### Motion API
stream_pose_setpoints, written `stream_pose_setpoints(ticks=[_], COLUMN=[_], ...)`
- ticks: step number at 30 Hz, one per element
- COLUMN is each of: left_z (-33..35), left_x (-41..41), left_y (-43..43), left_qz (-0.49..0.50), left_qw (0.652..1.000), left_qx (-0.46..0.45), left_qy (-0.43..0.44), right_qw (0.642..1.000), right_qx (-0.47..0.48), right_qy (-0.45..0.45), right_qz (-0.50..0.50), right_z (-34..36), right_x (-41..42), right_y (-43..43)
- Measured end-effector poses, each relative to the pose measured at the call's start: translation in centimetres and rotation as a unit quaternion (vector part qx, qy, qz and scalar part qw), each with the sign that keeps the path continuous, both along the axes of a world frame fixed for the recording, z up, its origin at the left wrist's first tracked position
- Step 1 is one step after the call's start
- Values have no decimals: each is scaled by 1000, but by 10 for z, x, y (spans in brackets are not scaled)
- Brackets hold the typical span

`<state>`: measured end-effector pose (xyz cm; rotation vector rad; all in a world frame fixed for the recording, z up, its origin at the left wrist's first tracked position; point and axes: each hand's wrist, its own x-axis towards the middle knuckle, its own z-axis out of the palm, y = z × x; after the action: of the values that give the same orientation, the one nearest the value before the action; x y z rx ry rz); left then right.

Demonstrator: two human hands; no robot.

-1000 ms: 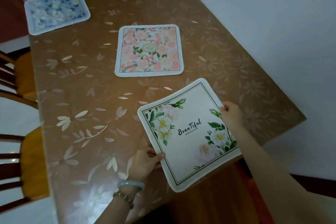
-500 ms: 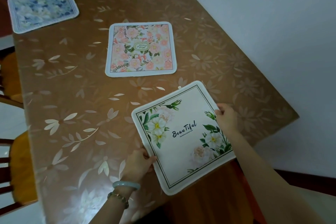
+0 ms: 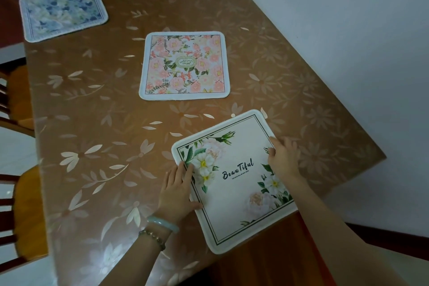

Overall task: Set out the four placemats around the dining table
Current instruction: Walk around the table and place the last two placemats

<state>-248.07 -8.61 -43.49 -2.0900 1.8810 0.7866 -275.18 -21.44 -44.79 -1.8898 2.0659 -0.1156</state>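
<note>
the white placemat [image 3: 234, 181] lies askew, its near corner overhanging the table [image 3: 92, 123] edge; left hand [image 3: 178, 189] and right hand [image 3: 284, 157] press flat, fingers spread, gripping nothing; best to slide it inward and square it to the edge.

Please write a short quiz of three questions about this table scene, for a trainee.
1. True or false: the pink floral placemat lies under a hand.
2. How many placemats show on the table?
3. Which placemat hangs over the near table edge: A) blue floral placemat B) white "Beautiful" placemat?

Key: 1. False; the left hand and right hand both rest on the white one. 2. Four. 3. B.
</note>
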Motion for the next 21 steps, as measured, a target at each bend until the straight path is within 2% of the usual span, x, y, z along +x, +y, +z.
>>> stream_pose_setpoints(ticks=[3, 6, 9, 12, 17, 21], left_z=[1, -1, -6, -17, -31, -28], left_x=[-6, -14, -23, -33, -41, -37], left_y=[-7, -29, -55, -74, -76, -75], left_qz=[47, 68, 37, 55, 41, 39], left_qw=[996, 984, 990, 992, 996, 995], left_qx=[-76, -161, -132, -87, -81, -85], left_qy=[26, 40, 42, 69, 20, 28], right_qw=[999, 989, 966, 946, 940, 935], right_qx=[-6, 1, 30, 77, 49, 67], right_qy=[3, -14, 15, 36, 46, 36], right_qz=[43, 144, 256, 313, 336, 346], right_z=[6, 10, 3, -10, -26, -19], right_x=[11, 35, 61, 79, 76, 73], right_y=[-10, -25, -39, -48, -49, -52])
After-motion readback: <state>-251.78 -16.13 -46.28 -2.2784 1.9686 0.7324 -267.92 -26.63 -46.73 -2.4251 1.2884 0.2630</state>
